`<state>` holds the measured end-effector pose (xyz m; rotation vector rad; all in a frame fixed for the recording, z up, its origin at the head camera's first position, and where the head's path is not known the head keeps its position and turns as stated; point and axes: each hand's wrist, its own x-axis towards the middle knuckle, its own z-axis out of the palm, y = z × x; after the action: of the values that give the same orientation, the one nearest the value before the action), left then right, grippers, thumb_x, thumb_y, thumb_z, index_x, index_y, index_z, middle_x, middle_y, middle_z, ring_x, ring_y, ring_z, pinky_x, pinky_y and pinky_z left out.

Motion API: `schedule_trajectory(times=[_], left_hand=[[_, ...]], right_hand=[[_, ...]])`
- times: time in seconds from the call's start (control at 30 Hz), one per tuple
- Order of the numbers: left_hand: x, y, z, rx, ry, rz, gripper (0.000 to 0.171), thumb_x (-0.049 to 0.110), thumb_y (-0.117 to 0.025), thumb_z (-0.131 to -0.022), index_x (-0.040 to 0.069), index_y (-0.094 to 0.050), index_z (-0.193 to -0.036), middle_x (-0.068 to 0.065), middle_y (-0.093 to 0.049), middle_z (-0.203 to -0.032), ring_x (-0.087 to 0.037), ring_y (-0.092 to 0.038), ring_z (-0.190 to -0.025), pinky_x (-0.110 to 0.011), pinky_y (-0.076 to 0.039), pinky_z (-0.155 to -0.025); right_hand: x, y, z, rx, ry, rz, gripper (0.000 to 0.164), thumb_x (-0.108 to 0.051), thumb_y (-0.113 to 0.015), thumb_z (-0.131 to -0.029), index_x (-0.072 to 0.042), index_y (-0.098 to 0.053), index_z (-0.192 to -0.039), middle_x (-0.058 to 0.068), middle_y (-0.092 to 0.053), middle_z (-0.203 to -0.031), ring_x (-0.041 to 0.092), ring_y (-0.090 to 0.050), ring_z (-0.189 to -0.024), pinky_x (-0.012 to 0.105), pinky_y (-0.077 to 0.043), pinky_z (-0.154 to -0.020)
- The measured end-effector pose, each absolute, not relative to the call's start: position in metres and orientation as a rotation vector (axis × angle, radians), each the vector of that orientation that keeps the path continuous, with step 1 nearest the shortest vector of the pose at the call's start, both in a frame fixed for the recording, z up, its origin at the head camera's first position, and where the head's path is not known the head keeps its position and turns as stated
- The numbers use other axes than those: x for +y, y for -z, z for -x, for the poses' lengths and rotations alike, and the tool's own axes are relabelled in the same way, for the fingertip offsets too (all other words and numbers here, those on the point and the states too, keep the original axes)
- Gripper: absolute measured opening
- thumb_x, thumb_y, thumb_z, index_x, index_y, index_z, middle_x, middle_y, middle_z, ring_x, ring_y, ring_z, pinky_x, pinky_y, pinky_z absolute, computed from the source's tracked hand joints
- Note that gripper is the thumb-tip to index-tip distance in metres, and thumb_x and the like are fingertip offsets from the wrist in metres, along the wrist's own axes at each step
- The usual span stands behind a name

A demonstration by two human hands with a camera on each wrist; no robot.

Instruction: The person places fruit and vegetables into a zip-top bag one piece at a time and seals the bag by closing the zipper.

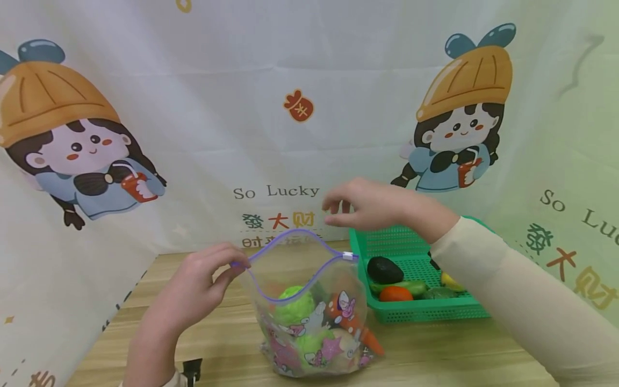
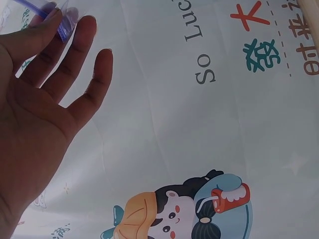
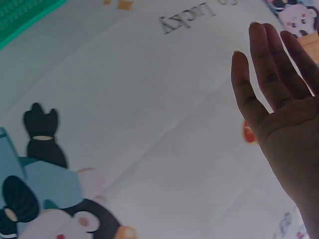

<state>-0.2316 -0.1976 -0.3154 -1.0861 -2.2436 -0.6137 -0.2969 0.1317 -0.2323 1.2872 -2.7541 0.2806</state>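
A clear zip bag (image 1: pixel 309 344) with a purple zip edge and printed sea pictures stands on the table, its mouth spread wide. Through its wall show a bright green vegetable (image 1: pixel 295 306), an orange carrot-like piece (image 1: pixel 371 342) and other produce shapes. My left hand (image 1: pixel 203 279) pinches the left corner of the zip edge between thumb and fingertips; in the left wrist view that purple corner (image 2: pixel 66 27) sits at the fingertips. My right hand (image 1: pixel 369 204) hovers above the bag's right side, fingers loosely bent and holding nothing. A white slider (image 1: pixel 347 256) sits at the right end of the zip.
Right of the bag stands a green plastic basket (image 1: pixel 430 312) holding a dark avocado (image 1: pixel 384 270), a red-orange tomato (image 1: pixel 395 293), a green cucumber-like piece (image 1: pixel 411 287) and a yellow item (image 1: pixel 452 281). A printed cloth (image 1: pixel 217 107) hangs behind the wooden table (image 1: pixel 217 344).
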Motion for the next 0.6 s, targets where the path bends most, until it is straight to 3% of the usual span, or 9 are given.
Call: schedule_trajectory(times=[0.33, 0.6], left_hand=[[-0.199, 0.315, 0.232, -2.235, 0.618, 1.094, 0.031, -0.009, -0.072, -0.079, 0.019, -0.066, -0.093, 0.015, -0.064, -0.096, -0.003, -0.059, -0.093, -0.032, -0.056, -0.075], [-0.200, 0.315, 0.230, -2.272, 0.617, 1.058, 0.031, -0.007, -0.071, -0.081, 0.021, -0.066, -0.093, 0.017, -0.062, -0.096, -0.002, -0.058, -0.094, -0.031, -0.055, -0.076]], right_hand=[[0.162, 0.258, 0.348, -2.861, -0.367, -1.146, 0.028, -0.032, -0.058, -0.097, -0.012, -0.068, -0.113, -0.001, -0.067, -0.101, 0.015, -0.060, -0.089, 0.035, -0.054, -0.079], [0.183, 0.302, 0.385, -3.037, -0.413, -1.054, 0.023, -0.024, -0.059, -0.096, -0.007, -0.069, -0.108, 0.001, -0.068, -0.097, 0.016, -0.060, -0.086, 0.037, -0.053, -0.079]])
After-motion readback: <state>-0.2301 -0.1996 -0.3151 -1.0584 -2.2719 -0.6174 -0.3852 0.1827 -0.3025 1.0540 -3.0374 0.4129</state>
